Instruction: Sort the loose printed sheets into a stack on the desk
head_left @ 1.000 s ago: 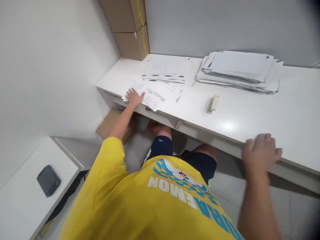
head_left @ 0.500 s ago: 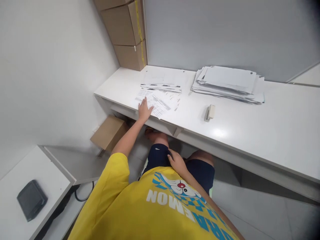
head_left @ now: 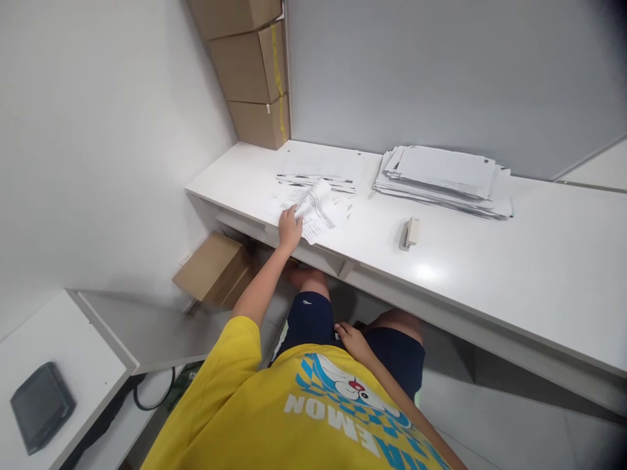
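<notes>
My left hand (head_left: 290,230) is closed on the left edge of a printed sheet of paper (head_left: 318,212) at the desk's front edge. The sheet is lifted and bent over, its print facing up. Beneath and behind it lie more printed papers (head_left: 343,205) and a small stack of white paper (head_left: 316,163). My right hand (head_left: 353,341) rests in my lap on the dark blue shorts, fingers loosely laid out, with nothing seen in it. A beige stapler (head_left: 412,232) stands on the desk to the right of the papers.
A thick paper stack (head_left: 443,173) sits at the back of the white desk (head_left: 548,261). Cardboard boxes (head_left: 257,121) are piled in the left corner. Another box (head_left: 213,264) is below the desk. A dark device (head_left: 43,406) lies on a cabinet at lower left.
My left hand has gone from lying on the papers with fingers spread to gripping a printed sheet, whose edge is now raised and bent. My right hand stays in my lap.
</notes>
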Demonstrator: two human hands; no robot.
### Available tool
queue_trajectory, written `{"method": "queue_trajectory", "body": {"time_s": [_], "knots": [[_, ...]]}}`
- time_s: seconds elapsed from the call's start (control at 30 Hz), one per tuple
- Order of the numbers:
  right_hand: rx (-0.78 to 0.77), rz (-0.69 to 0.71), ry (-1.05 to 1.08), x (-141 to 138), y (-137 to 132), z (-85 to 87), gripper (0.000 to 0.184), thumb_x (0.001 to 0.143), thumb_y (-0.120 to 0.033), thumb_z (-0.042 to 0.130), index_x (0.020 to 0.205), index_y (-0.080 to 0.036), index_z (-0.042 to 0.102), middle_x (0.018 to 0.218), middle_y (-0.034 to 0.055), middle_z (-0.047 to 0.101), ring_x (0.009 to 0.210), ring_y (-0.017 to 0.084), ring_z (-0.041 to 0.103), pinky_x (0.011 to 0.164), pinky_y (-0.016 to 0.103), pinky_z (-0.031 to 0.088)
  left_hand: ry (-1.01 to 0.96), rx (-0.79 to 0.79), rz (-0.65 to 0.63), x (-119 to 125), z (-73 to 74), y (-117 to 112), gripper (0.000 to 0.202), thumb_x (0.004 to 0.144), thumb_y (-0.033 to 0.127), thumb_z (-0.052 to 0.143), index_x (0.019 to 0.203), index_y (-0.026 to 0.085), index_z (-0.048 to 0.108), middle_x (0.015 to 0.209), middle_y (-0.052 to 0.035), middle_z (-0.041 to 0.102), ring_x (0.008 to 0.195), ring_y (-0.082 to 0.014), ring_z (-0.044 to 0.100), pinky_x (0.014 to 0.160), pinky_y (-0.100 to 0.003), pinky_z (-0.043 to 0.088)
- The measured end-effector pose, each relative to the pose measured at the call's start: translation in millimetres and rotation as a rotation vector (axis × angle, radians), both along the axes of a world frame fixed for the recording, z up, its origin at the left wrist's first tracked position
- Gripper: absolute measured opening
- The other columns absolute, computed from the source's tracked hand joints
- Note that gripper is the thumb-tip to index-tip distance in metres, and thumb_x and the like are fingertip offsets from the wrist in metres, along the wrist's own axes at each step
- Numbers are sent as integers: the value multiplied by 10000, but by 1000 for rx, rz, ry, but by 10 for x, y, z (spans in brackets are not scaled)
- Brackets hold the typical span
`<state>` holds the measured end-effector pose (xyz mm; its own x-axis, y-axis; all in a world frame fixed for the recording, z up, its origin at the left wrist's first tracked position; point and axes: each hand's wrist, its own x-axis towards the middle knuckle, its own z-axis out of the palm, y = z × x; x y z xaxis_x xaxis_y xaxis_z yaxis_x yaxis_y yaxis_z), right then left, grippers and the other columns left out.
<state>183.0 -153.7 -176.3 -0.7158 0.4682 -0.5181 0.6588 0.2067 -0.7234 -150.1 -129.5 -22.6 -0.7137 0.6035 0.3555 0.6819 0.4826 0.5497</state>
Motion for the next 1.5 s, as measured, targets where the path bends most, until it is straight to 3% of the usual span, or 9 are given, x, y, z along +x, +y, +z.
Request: {"method": "queue_trajectory", "body": {"time_s": [0.2,0.33,0.5,0.67,0.73,0.83,1.03,1.27,1.5], "knots": [[-58,-114,98,36,26,-99,526,847,-617,321,858,-197,638,957,130,723,926,278,678,867,370,499,105,106,-7,211,120,55,276,982,282,489,1230,217,592,1157,-113,646,1127,-259,595,1037,-398,451],[-107,-218,260,50,25,-6,648,815,-764,373,911,-192,662,978,140,727,930,295,675,887,406,503,179,227,-68,520,256,-30,309,1019,415,422,1171,227,616,1061,-102,667,1024,-234,623,967,-378,481],[-432,-371,531,-46,30,404,658,742,-784,600,1041,-206,695,1034,139,738,980,296,679,935,440,499,251,412,-99,959,266,-260,339,1013,466,445,1102,193,624,989,-97,675,959,-207,643,868,-340,504],[-735,-471,860,-430,267,917,581,790,-700,638,1234,-325,628,1339,76,637,1266,281,566,1003,458,483,353,357,-302,1225,124,-264,305,993,453,503,1038,187,643,903,-70,704,878,-192,669,858,-339,505],[-817,-516,938,-613,406,1071,543,793,-686,645,1209,-337,637,1375,55,612,1333,276,510,1013,476,484,321,361,-326,1256,84,-228,304,984,453,521,1055,183,641,939,-79,712,922,-201,675,886,-350,508],[-908,-537,1010,-827,544,1229,465,789,-645,675,1128,-328,668,1363,37,615,1356,270,484,1021,487,486,189,400,-218,1244,61,-211,324,962,458,555,1113,179,623,1027,-99,708,993,-215,671,899,-362,520],[-979,-599,1060,-1027,508,1359,462,743,-573,756,1105,-295,688,1331,38,635,1356,260,480,1028,445,491,40,443,-166,1210,142,-282,394,945,463,567,1208,170,594,1109,-120,705,1006,-222,682,867,-353,550],[-1093,-598,1144,-963,445,1601,414,833,-515,678,1193,-308,669,1335,12,645,1310,246,539,1004,433,525,254,495,-256,1319,350,-269,276,999,377,497,1135,176,627,1015,-97,723,948,-196,696,832,-325,552],[-990,-803,1166,-617,655,1610,339,757,-387,782,1059,-249,715,1134,19,732,1034,216,685,800,336,609,696,472,-601,1322,316,-266,428,945,502,578,1223,177,572,883,-69,691,814,-198,666,785,-354,521]]}}
